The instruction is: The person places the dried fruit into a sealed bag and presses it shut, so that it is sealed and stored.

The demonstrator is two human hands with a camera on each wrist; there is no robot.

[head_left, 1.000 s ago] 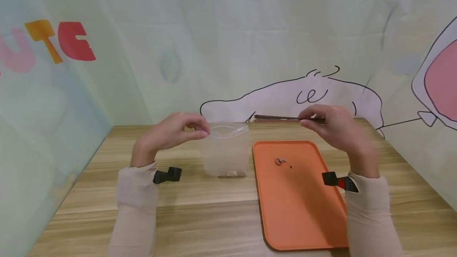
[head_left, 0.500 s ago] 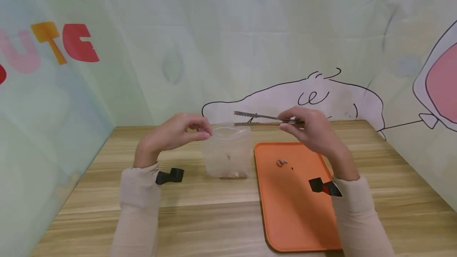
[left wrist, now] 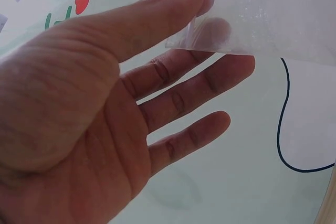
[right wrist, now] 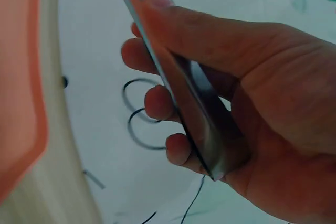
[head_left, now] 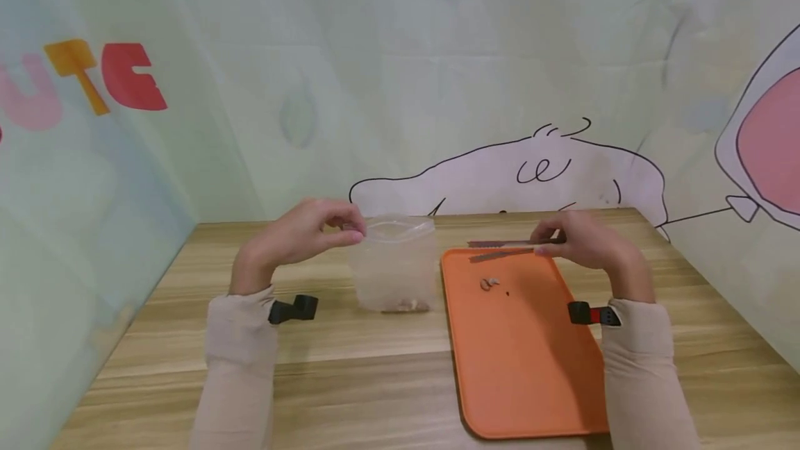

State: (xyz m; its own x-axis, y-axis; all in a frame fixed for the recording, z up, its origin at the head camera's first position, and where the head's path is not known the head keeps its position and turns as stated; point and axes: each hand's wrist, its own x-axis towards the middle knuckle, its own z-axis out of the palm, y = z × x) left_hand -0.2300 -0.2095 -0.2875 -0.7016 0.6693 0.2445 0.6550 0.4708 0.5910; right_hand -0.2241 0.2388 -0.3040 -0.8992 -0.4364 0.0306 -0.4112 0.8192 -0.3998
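Observation:
My left hand [head_left: 306,231] pinches the top left corner of a clear zip bag [head_left: 396,266] between thumb and fingertips. The bag stands upright on the table with its mouth parted, and a few small pale and brown pieces lie at its bottom. In the left wrist view the bag's corner [left wrist: 220,30] sits under the thumb, the other fingers spread below. My right hand [head_left: 584,245] grips metal tongs [head_left: 500,244] over the far end of the orange tray [head_left: 519,367]. Their toothed arms point left, spread apart with nothing between them. Small brownish curled pieces [head_left: 489,284] lie on the tray below.
A tiny dark crumb [head_left: 507,294] lies beside the pieces on the tray. The wood-grain table [head_left: 350,380] ends at a printed cloth backdrop [head_left: 350,103] behind and on both sides. The bag stands just left of the tray.
The tongs first moved left over the bag's mouth and their arms parted; a small piece showed inside the bag. Since then they have moved back right and down over the tray. The left hand kept its place.

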